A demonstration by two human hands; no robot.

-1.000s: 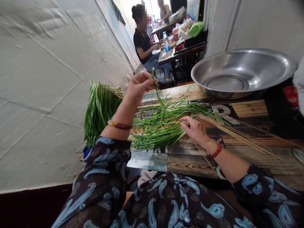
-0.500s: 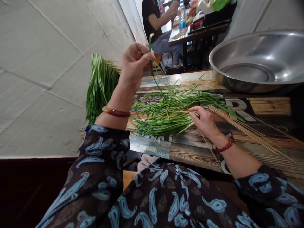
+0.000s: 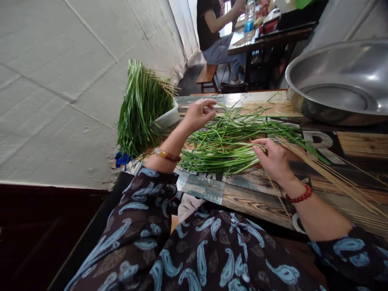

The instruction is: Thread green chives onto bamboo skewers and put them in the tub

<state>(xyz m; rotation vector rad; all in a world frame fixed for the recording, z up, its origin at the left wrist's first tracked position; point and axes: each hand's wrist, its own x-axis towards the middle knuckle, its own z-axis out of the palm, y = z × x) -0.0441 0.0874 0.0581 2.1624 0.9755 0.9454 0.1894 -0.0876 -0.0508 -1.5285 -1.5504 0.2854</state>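
Long green chives (image 3: 221, 159) lie across the wooden table in a loose, overlapping pile. My right hand (image 3: 274, 159) is closed at the pale ends of the nearer chives, its thumb and fingertips around them. A thin bamboo skewer (image 3: 279, 196) runs out from under this hand towards the table's front edge. Its other end seems to lie among the chive ends, partly hidden by my fingers. Over the far left of the pile is my left hand (image 3: 200, 115), fingers bent and apart, with no chive visible between them.
At the left, skewered chives (image 3: 141, 109) hang over a white container (image 3: 168, 117). More bamboo skewers (image 3: 330, 173) lie at the right. A large steel basin (image 3: 333, 113) stands at the back right. Beyond, a person (image 3: 212, 28) sits by another table with a bottle (image 3: 249, 22).
My left hand has come down from its raised position to the pile; the chive it held is no longer seen in it. My right hand stays at the chive ends. The view has shifted left.
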